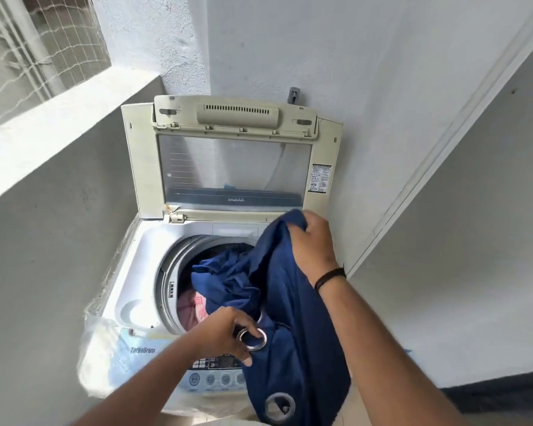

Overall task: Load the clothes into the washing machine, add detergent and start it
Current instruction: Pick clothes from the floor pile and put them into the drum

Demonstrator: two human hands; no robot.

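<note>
A top-loading washing machine point(130, 272) stands in a corner with its lid point(234, 167) folded up against the wall. A dark blue curtain point(290, 296) with metal eyelet rings hangs half into the drum point(166, 278) and half over the front control panel point(210, 376). Pink clothes point(188, 305) lie inside the drum beneath it. My right hand point(314, 238) grips a bunch of the curtain above the drum's right side. At the drum's front edge, my left hand point(228, 333) pinches the curtain at one eyelet ring point(252, 338).
A low grey wall point(43, 195) with a white ledge runs along the left of the machine. White walls close in behind and to the right. A tap fitting point(293, 95) sticks out of the wall above the lid. Clear plastic wrap point(99, 342) covers the machine's front left corner.
</note>
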